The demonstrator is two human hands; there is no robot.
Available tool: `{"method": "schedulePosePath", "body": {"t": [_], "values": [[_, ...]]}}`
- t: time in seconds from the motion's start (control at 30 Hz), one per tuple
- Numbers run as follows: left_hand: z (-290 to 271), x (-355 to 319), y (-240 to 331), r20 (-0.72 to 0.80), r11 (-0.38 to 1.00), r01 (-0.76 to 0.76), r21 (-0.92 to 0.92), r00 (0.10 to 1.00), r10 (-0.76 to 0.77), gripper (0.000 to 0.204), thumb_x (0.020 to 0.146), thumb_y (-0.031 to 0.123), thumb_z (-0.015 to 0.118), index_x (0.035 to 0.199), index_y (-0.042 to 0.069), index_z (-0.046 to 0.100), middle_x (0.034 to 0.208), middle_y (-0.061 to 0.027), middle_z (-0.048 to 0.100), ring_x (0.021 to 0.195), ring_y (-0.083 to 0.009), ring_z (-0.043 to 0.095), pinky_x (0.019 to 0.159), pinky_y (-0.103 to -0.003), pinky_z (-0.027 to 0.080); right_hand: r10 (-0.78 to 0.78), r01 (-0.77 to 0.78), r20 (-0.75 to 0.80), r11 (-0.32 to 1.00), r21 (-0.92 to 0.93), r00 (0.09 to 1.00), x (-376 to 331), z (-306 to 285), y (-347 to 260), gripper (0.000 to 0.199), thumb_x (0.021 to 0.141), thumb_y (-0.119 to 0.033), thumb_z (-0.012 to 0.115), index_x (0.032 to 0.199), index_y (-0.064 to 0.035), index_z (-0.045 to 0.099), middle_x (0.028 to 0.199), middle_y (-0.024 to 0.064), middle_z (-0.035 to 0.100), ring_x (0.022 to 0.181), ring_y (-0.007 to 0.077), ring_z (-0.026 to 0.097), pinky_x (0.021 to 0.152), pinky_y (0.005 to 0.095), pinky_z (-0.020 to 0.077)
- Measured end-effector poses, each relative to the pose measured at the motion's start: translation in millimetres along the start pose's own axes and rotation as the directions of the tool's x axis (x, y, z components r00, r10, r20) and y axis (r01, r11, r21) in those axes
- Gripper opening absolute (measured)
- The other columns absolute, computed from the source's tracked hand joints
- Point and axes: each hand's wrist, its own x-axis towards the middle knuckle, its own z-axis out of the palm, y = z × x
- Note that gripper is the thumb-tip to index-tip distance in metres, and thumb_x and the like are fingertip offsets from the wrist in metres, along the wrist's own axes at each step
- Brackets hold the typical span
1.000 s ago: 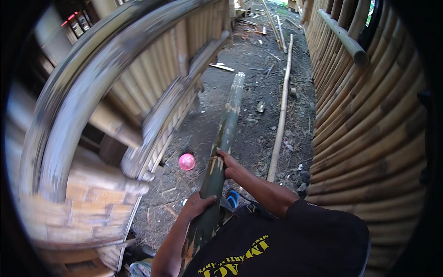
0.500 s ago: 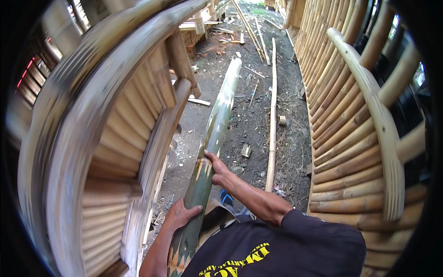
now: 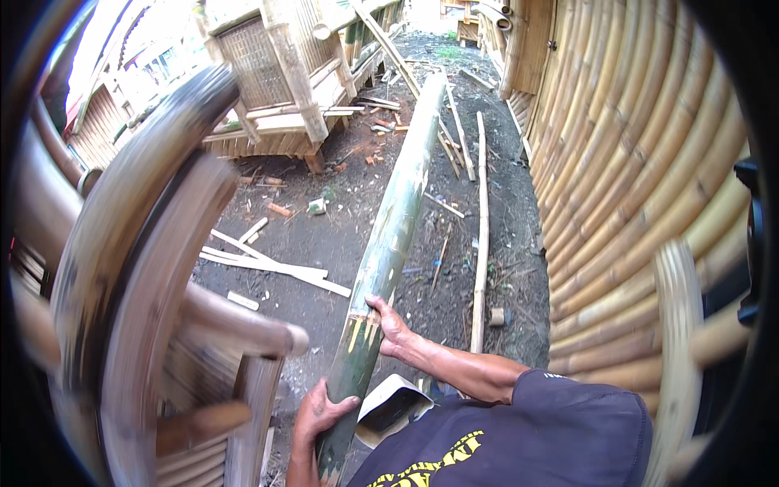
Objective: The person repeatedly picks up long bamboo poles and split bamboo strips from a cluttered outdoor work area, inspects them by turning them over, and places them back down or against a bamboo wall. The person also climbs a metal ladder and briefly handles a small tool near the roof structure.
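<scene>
A long, thick green bamboo pole (image 3: pixel 395 215) runs from low in front of me toward the far middle, its far part pale and bright. My right hand (image 3: pixel 393 326) grips its right side close to a ringed joint with scraped, yellowish marks. Nearer to me, my left hand (image 3: pixel 324 408) is wrapped round the pole, thumb lying across the top. The undersides of both grips are hidden by the pole. Beside it, by my shirt, is a pale box-shaped container (image 3: pixel 395 410) with a dark inside.
A blurred bamboo railing (image 3: pixel 166 268) stands close on my left, and a bamboo wall (image 3: pixel 625 178) lines the right. A thin pole (image 3: pixel 481 235) lies lengthwise on the dirt ground. Pale bamboo strips (image 3: pixel 276 266) and scraps lie left of my pole. A raised bamboo hut (image 3: pixel 280 97) stands farther off.
I have moved forward along the path with the bamboo pole in both hands. The left railing has slid back past me, and the hut and strips have come into view.
</scene>
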Motion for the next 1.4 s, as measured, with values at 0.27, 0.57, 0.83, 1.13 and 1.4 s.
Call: {"method": "schedulePosePath", "body": {"t": [0.27, 0.57, 0.83, 1.13, 1.4], "values": [[-27, 258, 179, -0.19, 0.995, -0.061, 0.075, 0.979, 0.074, 0.074, 0.068, 0.042, 0.086, 0.122, -0.002, 0.06, 0.104, -0.0274, 0.071, 0.097, -0.0382, 0.072, 0.086, -0.045, 0.056, 0.026, -0.01, 0.208, 0.997, -0.079, 0.978, 191, 57, -273, 0.044, 0.093, -0.04, 0.067, 0.12, -0.0059, 0.059, 0.099, 0.0099, 0.071, 0.089, 0.0227, 0.071, 0.087, 0.043, 0.0589], [-65, 592, 332, -0.324, 0.988, -0.149, 0.041, 0.933, 0.154, 0.079, 0.07, 0.042, 0.084, 0.131, -0.001, 0.057, 0.108, -0.0261, 0.071, 0.103, -0.0379, 0.071, 0.09, -0.045, 0.055, -0.027, 0.094, 0.287, 0.971, -0.221, 0.957, 438, 131, -545, 0.061, 0.089, -0.043, 0.071, 0.13, -0.0028, 0.051, 0.102, 0.0156, 0.069, 0.09, 0.0272, 0.071, 0.082, 0.0446, 0.0617], [-62, 866, 457, -0.484, 0.974, -0.21, 0.088, 0.845, 0.225, 0.076, 0.073, 0.045, 0.081, 0.129, 0.001, 0.056, 0.109, -0.0269, 0.07, 0.103, -0.0407, 0.069, 0.09, -0.046, 0.054, 0.065, 0.105, 0.407, 0.918, -0.383, 0.911, 648, 156, -778, 0.049, 0.088, -0.042, 0.074, 0.118, -0.0046, 0.06, 0.093, 0.0092, 0.071, 0.083, 0.0222, 0.072, 0.079, 0.0397, 0.0621], [-49, 1156, 637, -0.644, 0.967, -0.252, -0.014, 0.742, 0.184, 0.077, 0.075, 0.046, 0.081, 0.131, 0.002, 0.053, 0.108, -0.0262, 0.071, 0.103, -0.0413, 0.069, 0.09, -0.046, 0.054, 0.092, 0.188, 0.483, 0.846, -0.498, 0.871, 838, 216, -1045, 0.052, 0.088, -0.043, 0.074, 0.118, -0.0031, 0.059, 0.09, 0.0116, 0.07, 0.076, 0.0219, 0.071, 0.071, 0.0384, 0.0622], [-14, 1259, 701, -0.661, 0.99, -0.116, -0.082, 0.749, 0.033, 0.069, 0.075, 0.045, 0.082, 0.122, 0.002, 0.056, 0.101, -0.0266, 0.072, 0.097, -0.0426, 0.07, 0.084, -0.047, 0.055, 0.081, 0.213, 0.432, 0.78, -0.588, 0.898, 898, 195, -1140, 0.063, 0.085, -0.05, 0.077, 0.126, -0.0056, 0.059, 0.096, 0.009, 0.071, 0.085, 0.0198, 0.069, 0.08, 0.0383, 0.0593]]}}
